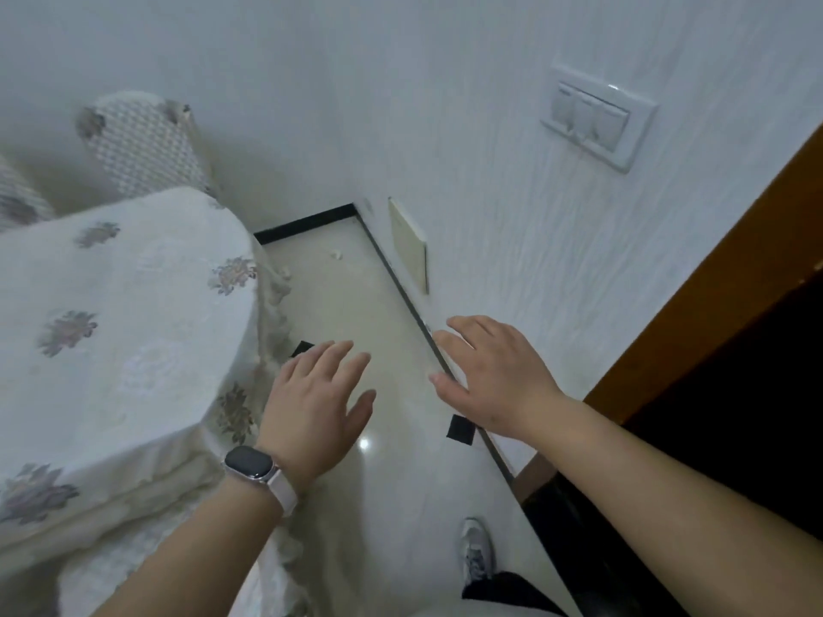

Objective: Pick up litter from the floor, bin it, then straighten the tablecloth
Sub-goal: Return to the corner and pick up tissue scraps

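While both arms reach forward over a pale, glossy floor, the left hand, with a watch on its wrist, and the right hand hover palm down, fingers straight and spread, holding nothing. Small white litter lies on the floor well ahead of the hands: a far scrap near the corner of the room, and a near scrap just beside the hanging edge of the tablecloth. Both look crumpled, like wadded paper, though they are too small to identify. They would likely be very light and soft, best taken with a fingertip pinch from above. A flat black square lies below the right wrist, and a second black piece shows beside the left fingertips; whether these are litter or floor markings is unclear. The tablecloth covers a table at the left. It is white with a raised woven pattern and scattered grey-brown flower sprigs, and its skirt falls in loose, uneven folds. It seems soft and limp, so the hem or a corner is the place to hold and tug gently. No bin is in view.
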A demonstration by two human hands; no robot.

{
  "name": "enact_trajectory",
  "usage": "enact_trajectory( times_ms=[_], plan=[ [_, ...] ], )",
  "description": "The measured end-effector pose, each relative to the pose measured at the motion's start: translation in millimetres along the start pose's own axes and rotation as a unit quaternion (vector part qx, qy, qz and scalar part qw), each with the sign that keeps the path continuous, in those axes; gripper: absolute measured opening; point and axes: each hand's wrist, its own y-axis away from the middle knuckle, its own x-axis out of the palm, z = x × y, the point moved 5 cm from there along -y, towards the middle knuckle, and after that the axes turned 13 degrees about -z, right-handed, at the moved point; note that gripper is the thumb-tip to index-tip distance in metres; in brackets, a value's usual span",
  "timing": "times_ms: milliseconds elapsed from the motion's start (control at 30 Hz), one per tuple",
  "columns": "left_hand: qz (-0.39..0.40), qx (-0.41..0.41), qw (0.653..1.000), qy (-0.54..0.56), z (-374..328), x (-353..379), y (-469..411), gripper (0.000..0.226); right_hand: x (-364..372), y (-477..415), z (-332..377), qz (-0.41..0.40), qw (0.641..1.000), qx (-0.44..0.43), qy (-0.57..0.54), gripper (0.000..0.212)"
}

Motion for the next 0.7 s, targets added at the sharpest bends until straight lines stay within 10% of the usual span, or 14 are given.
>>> enact_trajectory(
  times_ms=[700],
  plan=[
    [0.029, -0.109, 0.993, -0.017, 143, 102, -200, 0.053, 104, -284, -54, 0.028, 0.996, -0.083, -0.027, 0.058]
  ],
)
